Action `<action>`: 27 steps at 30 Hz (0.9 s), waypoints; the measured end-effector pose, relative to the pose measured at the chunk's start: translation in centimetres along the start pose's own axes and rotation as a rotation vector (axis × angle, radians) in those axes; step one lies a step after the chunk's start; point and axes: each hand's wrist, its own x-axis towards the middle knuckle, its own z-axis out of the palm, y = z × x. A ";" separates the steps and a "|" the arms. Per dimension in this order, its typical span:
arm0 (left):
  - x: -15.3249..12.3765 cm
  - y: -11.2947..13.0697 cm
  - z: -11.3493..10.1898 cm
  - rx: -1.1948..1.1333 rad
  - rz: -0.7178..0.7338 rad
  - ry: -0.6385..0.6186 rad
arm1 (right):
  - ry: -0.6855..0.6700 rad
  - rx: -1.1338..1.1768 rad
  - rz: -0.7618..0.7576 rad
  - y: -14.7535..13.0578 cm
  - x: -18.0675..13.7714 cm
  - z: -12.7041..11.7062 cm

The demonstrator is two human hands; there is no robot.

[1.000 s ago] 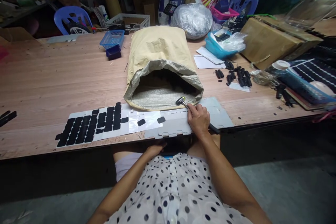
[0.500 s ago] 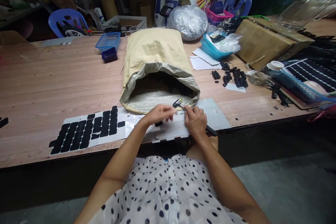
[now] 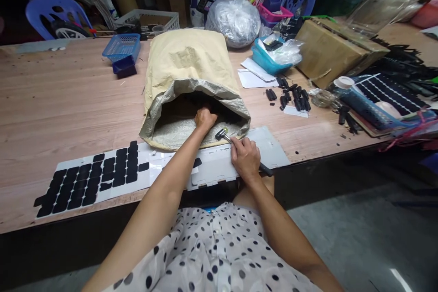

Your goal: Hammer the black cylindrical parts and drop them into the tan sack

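Observation:
A large cream woven sack (image 3: 191, 59) lies on the table, its silvery-lined mouth gaping toward me. My left hand (image 3: 205, 118) reaches inside that mouth, near dark contents that are hard to make out; its fingers are partly hidden. My right hand (image 3: 245, 157) is closed around a small hammer (image 3: 226, 137) with a metal shaft and black handle, the head lying by the sack's lower lip. Under both arms is a pale flat sheet (image 3: 219, 164), with a small black piece (image 3: 197, 162) on it beside my left forearm.
At left lies a sheet of black rounded stickers (image 3: 80, 182). Behind it stand a blue basket (image 3: 121, 46) and a dark blue tray (image 3: 124, 67). To the right are several small black parts (image 3: 297, 98), a turquoise basin (image 3: 270, 61) and a cardboard box (image 3: 331, 52). The table edge runs before me.
My left hand has moved from above the pale sheet forward into the sack's mouth. My right hand keeps its hold on the hammer. The whole view has shifted slightly.

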 end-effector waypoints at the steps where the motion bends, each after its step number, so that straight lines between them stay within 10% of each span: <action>1: -0.2 -0.3 -0.4 -0.005 0.009 0.001 | -0.001 -0.001 0.000 0.0 0.0 0.0; 8: -5.8 -5.8 -4.5 -0.144 0.286 -0.119 | -0.004 0.007 0.010 0.1 0.1 -0.1; 14: -11.3 -9.4 -3.5 -0.140 0.412 -0.184 | -0.016 0.021 0.022 0.3 0.2 0.0; 27: -11.5 -10.0 -1.7 -0.076 0.461 -0.084 | 0.010 0.040 0.019 1.1 0.4 0.8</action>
